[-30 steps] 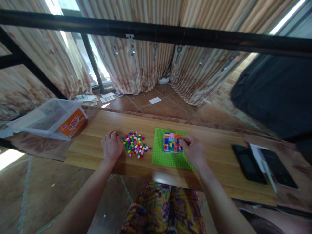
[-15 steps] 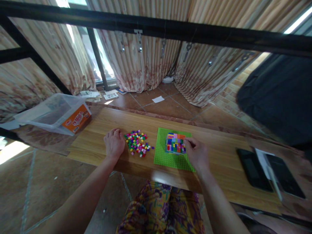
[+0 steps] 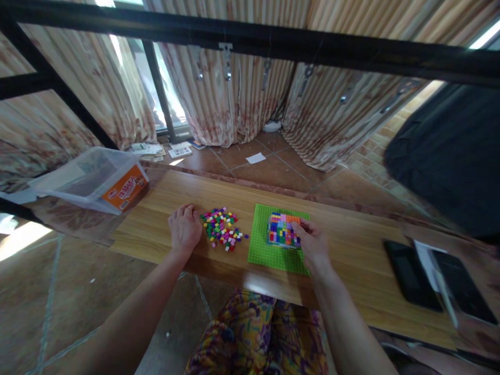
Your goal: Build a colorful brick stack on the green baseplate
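A layered block of small multicoloured toy bricks (image 3: 280, 229) stands on a green studded baseplate (image 3: 260, 255). My right hand (image 3: 314, 242) is at the block's right side, its thumb and fingers drawn together and touching the top near the right edge. Anything pinched there is too small or hidden to make out. To the left, my left hand (image 3: 185, 229) rests on the table with curled fingers; their inner side is hidden. Beside it lies a loose pile of tiny coloured bricks (image 3: 221, 228), between that hand and the baseplate. A single purple brick (image 3: 246, 236) sits apart at the pile's right.
The wooden table (image 3: 351, 260) carries a black tablet-like device (image 3: 412, 276) at right, near another dark device (image 3: 464, 286) and white paper. A clear plastic bin (image 3: 89, 179) with an orange label stands at left. A black metal bar (image 3: 250, 39) crosses above.
My right hand has come slightly left and its fingers have settled over the block's right edge. My left hand keeps its place by the pile. The view has shifted a little.
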`<control>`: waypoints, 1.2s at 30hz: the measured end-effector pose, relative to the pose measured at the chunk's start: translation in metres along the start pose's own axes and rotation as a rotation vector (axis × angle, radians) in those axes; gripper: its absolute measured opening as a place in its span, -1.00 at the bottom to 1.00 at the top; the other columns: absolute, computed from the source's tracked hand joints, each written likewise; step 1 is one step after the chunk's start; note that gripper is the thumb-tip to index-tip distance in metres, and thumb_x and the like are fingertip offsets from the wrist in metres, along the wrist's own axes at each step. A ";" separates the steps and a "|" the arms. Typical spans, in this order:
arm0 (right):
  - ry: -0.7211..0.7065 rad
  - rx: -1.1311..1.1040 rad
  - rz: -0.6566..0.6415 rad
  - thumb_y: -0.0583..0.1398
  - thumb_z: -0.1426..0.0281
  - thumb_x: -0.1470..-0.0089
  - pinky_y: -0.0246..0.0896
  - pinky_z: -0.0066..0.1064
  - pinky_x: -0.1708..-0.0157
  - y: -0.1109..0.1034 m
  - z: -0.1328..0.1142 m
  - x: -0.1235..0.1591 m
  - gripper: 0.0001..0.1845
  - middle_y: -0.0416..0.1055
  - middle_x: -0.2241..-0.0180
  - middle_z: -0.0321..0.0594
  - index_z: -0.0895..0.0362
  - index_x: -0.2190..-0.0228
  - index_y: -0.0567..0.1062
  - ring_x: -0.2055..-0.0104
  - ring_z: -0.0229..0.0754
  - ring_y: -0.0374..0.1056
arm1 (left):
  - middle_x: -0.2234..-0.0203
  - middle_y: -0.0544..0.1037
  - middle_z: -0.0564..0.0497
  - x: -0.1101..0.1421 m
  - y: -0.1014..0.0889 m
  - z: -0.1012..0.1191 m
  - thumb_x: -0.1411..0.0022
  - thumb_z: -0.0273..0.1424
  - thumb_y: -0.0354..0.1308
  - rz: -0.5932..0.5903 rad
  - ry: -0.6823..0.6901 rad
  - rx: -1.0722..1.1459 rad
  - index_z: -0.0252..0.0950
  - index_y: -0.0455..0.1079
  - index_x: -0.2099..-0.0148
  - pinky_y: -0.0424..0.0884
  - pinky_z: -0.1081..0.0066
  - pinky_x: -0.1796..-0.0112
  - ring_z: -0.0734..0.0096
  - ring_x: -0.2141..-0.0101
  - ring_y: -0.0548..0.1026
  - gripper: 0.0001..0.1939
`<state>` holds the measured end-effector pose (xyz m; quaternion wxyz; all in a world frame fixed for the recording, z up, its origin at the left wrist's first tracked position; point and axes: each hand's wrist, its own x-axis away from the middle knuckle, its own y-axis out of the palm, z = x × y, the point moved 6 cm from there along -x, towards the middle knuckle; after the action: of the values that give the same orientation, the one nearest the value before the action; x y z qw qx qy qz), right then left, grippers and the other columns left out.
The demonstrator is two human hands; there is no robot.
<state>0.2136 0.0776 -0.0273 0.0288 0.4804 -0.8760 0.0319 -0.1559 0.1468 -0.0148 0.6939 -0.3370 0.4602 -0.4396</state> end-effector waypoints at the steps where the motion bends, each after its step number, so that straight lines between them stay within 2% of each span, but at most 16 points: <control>1: 0.037 -0.045 0.021 0.40 0.12 0.26 0.41 -0.37 0.39 0.000 0.001 0.001 -0.50 0.57 0.38 -0.22 0.14 0.28 0.58 0.43 -0.22 0.45 | -0.05 0.50 -0.29 0.000 0.000 0.000 -0.32 -0.35 -0.11 0.000 -0.004 -0.005 -0.40 0.46 -0.03 0.27 0.03 -0.10 -0.03 -0.08 0.41 -0.59; 4: 0.105 -0.128 0.069 0.44 0.19 0.35 0.41 -0.42 0.41 0.000 0.002 0.003 -0.50 0.56 0.41 -0.29 0.13 0.29 0.57 0.45 -0.26 0.45 | -0.05 0.50 -0.29 0.001 0.001 0.001 -0.33 -0.36 -0.11 -0.012 0.000 -0.015 -0.40 0.45 -0.04 0.26 0.05 -0.10 -0.01 -0.08 0.41 -0.59; 11: 0.119 -0.144 0.030 0.46 0.24 0.42 0.39 -0.40 0.48 0.006 0.000 0.000 -0.43 0.51 0.49 -0.35 0.13 0.27 0.53 0.52 -0.26 0.43 | -0.04 0.50 -0.29 0.003 0.000 0.003 -0.34 -0.36 -0.15 -0.012 0.009 -0.037 -0.41 0.44 -0.06 0.27 0.06 -0.08 -0.01 -0.07 0.41 -0.57; 15: 0.136 -0.143 0.021 0.47 0.17 0.42 0.36 -0.40 0.51 0.001 0.002 0.001 -0.45 0.53 0.49 -0.31 0.12 0.33 0.53 0.52 -0.23 0.43 | -0.03 0.52 -0.27 0.003 -0.002 0.005 -0.35 -0.37 -0.16 -0.018 0.008 -0.030 -0.39 0.46 -0.03 0.26 0.06 -0.09 0.01 -0.07 0.41 -0.58; 20: 0.117 -0.093 0.043 0.38 -0.01 0.25 0.24 -0.49 0.57 -0.012 -0.003 0.002 -0.52 0.55 0.46 -0.23 0.12 0.44 0.52 0.46 -0.23 0.44 | -0.03 0.51 -0.28 0.003 -0.003 0.007 -0.36 -0.37 -0.17 -0.034 -0.002 -0.035 -0.39 0.46 -0.02 0.27 0.06 -0.07 0.01 -0.07 0.42 -0.58; 27: 0.065 -0.088 -0.046 0.43 0.11 0.38 0.34 -0.40 0.38 0.001 -0.005 0.005 -0.46 0.57 0.39 -0.25 0.15 0.32 0.58 0.41 -0.23 0.45 | -0.03 0.51 -0.27 0.003 -0.002 0.005 -0.36 -0.37 -0.16 -0.017 0.014 -0.047 -0.41 0.46 -0.02 0.28 0.07 -0.07 0.00 -0.06 0.41 -0.58; 36: -0.010 -0.009 -0.058 0.38 0.11 0.23 0.39 -0.33 0.27 0.003 0.000 0.006 -0.48 0.58 0.32 -0.21 0.16 0.24 0.58 0.36 -0.21 0.46 | -0.02 0.52 -0.27 0.004 -0.003 0.007 -0.37 -0.36 -0.16 -0.028 0.018 -0.061 -0.40 0.45 -0.03 0.27 0.07 -0.06 0.00 -0.06 0.41 -0.58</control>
<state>0.2082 0.0738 -0.0270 0.0275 0.5058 -0.8618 0.0249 -0.1495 0.1425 -0.0108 0.6730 -0.3602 0.4748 -0.4381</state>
